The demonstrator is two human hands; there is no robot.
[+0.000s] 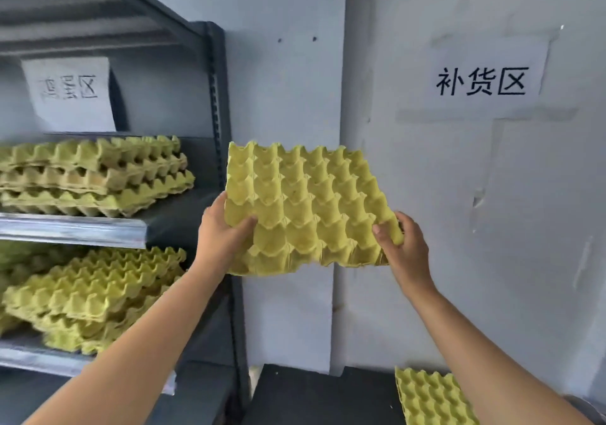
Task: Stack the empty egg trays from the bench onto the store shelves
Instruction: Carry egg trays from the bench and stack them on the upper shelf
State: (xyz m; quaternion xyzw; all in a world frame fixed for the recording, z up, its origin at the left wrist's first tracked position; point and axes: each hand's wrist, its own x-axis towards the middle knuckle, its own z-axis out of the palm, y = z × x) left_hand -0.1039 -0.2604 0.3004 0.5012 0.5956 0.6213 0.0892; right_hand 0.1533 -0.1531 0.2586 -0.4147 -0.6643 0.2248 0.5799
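**A:** What is looking risky here?

**B:** The held tray (305, 208) is hanging in the air just right of the shelf unit's upright post (218, 113), well above the dark surface (311, 398). To reach a shelf it is going to have to pass that post. I am judging that its left edge could be catching there and crumpling.

**A:** How is it being held?

**B:** The left grip (223, 231) is pinching the near-left corner, with the thumb lying on top among the cups and the fingers hidden underneath. The right grip (401, 247) is curling round the near-right corner in the same way. Only the near edge is being gripped, so the far edge is riding higher with nothing supporting it. A bump could be twisting it loose.

**A:** Anything on the shelves worrying you?

**B:** The upper stack (95, 175) and the lower stack (95, 293) are both sitting askew, with corners poking toward the front edge of each shelf. A tray dropped on top may not be nesting properly and could be sliding off.

**A:** And the tray itself?

**B:** It is showing as yellow-green moulded pulp, with rows of round cups and pointed peaks between them. Its near edge is looking layered, so I cannot tell whether it is one tray or several nested. Another tray (429, 398) is lying on the surface toward its right side.
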